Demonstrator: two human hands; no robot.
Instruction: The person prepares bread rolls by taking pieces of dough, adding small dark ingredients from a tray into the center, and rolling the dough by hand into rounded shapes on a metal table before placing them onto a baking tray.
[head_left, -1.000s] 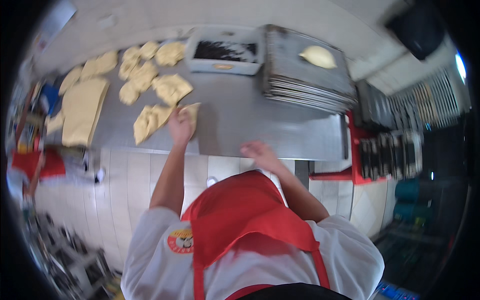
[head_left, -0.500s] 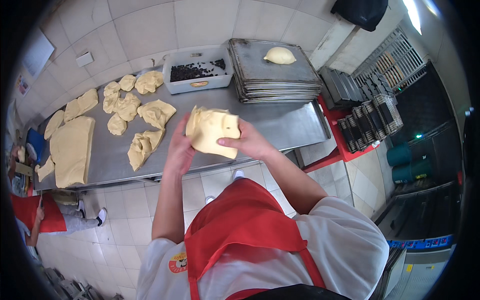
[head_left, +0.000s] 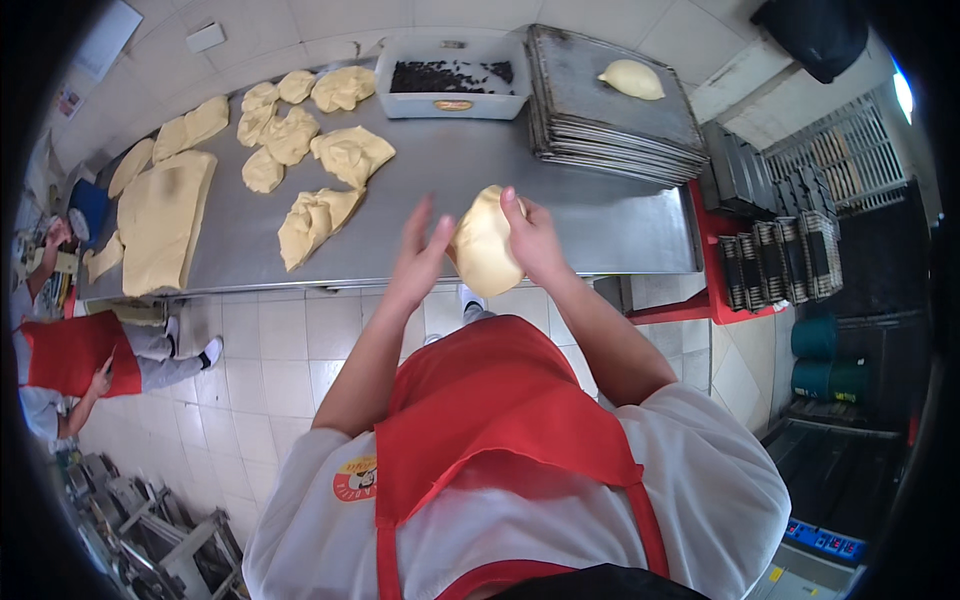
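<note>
A pale yellow piece of dough (head_left: 486,250), smooth and rounded, is held up over the front edge of the metal table (head_left: 430,215). My right hand (head_left: 537,243) grips its right side, the thumb lying near the top of the dough. Beside its left edge is my left hand (head_left: 420,258), fingers apart and slightly blurred; whether it touches the dough is hard to tell. Torn dough pieces (head_left: 318,222) lie to the left on the tabletop, with a large thick dough slab (head_left: 165,220) beyond them.
A clear plastic bin (head_left: 455,104) of dark bits stands at the back. Right of it, a dough ball (head_left: 632,79) rests on stacked baking trays (head_left: 615,140). Dark ridged pans (head_left: 780,265) sit on a red stand (head_left: 705,290). Another person in a red apron (head_left: 85,352) is at the left.
The dough has gone from a flat, folded piece between both hands to a rounder lump. My left hand has opened away from it. The whole view has shifted.
</note>
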